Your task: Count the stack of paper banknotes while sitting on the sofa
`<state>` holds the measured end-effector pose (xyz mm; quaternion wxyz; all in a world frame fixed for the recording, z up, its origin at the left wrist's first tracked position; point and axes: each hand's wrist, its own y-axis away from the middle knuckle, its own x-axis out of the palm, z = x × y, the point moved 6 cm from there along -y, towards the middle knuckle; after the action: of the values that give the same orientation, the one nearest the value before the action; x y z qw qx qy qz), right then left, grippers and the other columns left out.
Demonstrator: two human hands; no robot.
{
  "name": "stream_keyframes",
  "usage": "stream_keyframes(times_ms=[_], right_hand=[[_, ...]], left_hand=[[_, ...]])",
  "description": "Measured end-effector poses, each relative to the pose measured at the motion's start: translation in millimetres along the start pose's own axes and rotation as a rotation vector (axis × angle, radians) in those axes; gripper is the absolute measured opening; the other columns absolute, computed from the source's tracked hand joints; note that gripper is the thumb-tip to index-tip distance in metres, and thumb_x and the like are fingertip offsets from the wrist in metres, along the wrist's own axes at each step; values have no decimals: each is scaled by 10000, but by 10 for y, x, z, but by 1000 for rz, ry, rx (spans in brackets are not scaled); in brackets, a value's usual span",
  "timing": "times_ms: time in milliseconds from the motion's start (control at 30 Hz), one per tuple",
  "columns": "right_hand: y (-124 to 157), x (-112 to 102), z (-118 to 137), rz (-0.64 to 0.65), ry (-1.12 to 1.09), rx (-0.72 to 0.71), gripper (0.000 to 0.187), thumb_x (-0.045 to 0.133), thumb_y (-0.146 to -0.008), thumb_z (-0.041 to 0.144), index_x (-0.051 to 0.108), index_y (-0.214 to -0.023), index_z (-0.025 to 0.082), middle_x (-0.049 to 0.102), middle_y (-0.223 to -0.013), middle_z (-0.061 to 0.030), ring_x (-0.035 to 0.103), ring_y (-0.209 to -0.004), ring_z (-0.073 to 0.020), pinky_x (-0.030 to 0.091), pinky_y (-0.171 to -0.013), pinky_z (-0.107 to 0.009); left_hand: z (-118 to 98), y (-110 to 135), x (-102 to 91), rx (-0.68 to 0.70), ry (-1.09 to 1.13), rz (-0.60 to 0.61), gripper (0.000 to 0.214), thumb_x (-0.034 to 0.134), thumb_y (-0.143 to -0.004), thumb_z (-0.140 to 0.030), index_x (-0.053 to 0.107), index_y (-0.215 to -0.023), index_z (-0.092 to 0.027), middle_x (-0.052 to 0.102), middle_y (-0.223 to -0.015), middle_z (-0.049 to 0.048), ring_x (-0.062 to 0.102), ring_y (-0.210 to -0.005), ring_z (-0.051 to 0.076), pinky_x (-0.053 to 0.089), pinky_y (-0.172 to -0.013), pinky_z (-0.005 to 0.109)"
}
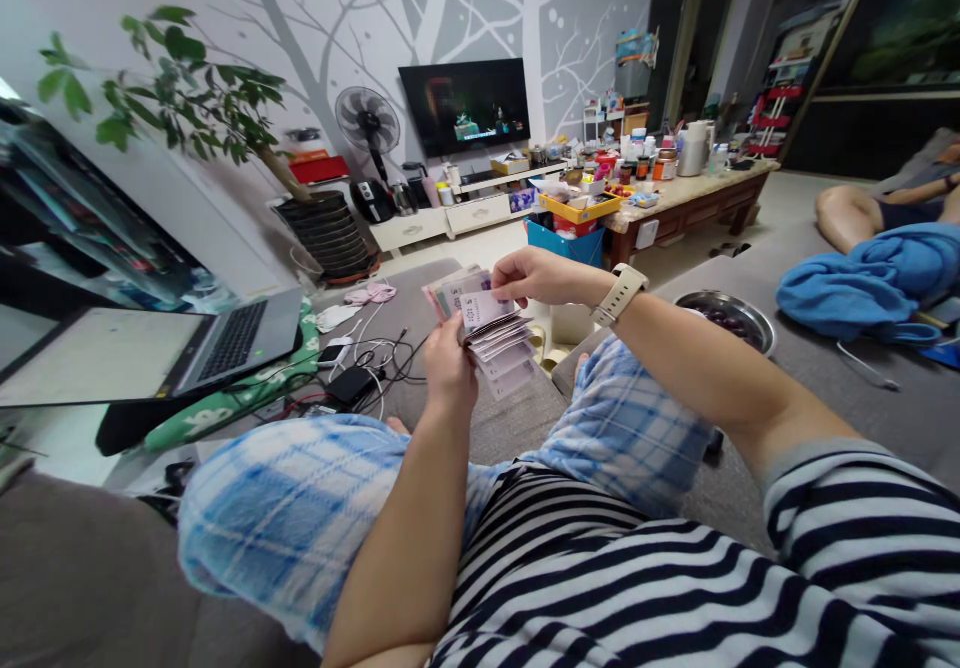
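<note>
In the head view, my left hand [450, 363] is closed around the lower left side of a wad of banknotes [506, 353]. Most of the notes are pale purple, and several hang fanned out and folded over below the fingers. Pinkish and greenish notes [450, 293] stick up behind the wad. My right hand [529, 273], with a pale watch on its wrist, reaches across from the right. Its thumb and fingers pinch the top edge of a purple note [484, 310], which still lies against the wad. Both hands are above the grey sofa, between my knees.
To the left are an open laptop [240, 338] on a green cushion and tangled cables [375, 368]. A metal bowl [731, 320] of dark round fruit and a blue cloth [862, 283] lie right. Ahead stands a crowded table [697, 188]. Another person's bare leg [847, 213] shows far right.
</note>
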<state>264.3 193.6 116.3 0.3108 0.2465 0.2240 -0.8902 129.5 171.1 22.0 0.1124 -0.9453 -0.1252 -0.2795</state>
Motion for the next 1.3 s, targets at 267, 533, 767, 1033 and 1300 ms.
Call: stream_keyframes(times_ms=[267, 533, 767, 1033, 1300], right_hand=[[12, 12, 18, 25, -38, 9, 116, 570, -833, 95, 574, -720, 123, 513, -587, 41, 468, -498, -50, 372, -486, -190], [6, 29, 10, 44, -70, 6, 128, 565, -829, 78, 574, -710, 121, 506, -564, 48, 472, -480, -52, 380, -479, -187], [18, 25, 30, 48, -71, -24, 119, 571, -826, 82, 584, -713, 117, 518, -567, 41, 477, -489, -49, 384, -478, -175], [19, 33, 28, 63, -68, -14, 108, 599, -813, 96, 584, -709, 120, 526, -561, 44, 486, -489, -45, 400, -480, -164], [31, 52, 36, 76, -69, 8, 240, 542, -889, 263, 585, -701, 119, 601, -575, 0, 478, -482, -48, 389, -477, -175]], left_hand=[[2, -4, -9, -3, -13, -4, 312, 691, -651, -342, 663, -849, -102, 691, -739, 61, 663, -724, 210, 493, -673, 306], [-21, 24, 2, -4, -11, -34, 275, 690, -647, -303, 671, -842, -111, 708, -764, 75, 680, -775, 248, 523, -710, 349], [-10, 18, 22, -18, 17, -11, 285, 690, -651, -288, 674, -863, -98, 714, -794, 91, 683, -834, 268, 527, -758, 371], [-31, 33, 21, -11, 9, -43, 269, 663, -664, -258, 672, -873, -88, 720, -801, 89, 686, -836, 264, 526, -773, 369], [-65, 46, 65, -6, 12, 15, 237, 655, -662, -262, 657, -840, -106, 721, -841, 98, 682, -874, 266, 515, -802, 375]])
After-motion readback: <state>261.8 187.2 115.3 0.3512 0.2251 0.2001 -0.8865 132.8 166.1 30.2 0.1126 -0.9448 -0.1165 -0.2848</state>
